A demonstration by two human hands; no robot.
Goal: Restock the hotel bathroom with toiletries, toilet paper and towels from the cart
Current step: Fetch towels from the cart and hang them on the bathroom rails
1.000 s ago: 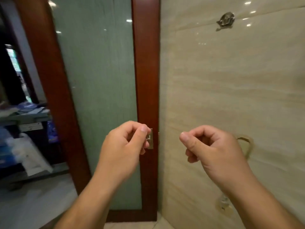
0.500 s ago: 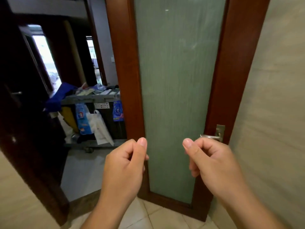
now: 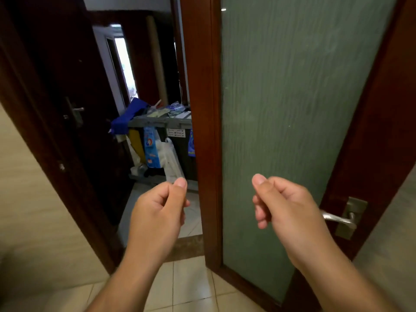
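Currently, left hand [image 3: 157, 212] raised before doorway: fingers curled into loose fist, thumb on forefinger, nothing held. Right hand [image 3: 286, 210] in same posture, empty, before frosted-glass door [image 3: 292, 109]; handle [image 3: 337, 219] just beside wrist. Cart [image 3: 162, 122] beyond doorway, bags hanging at front edge.
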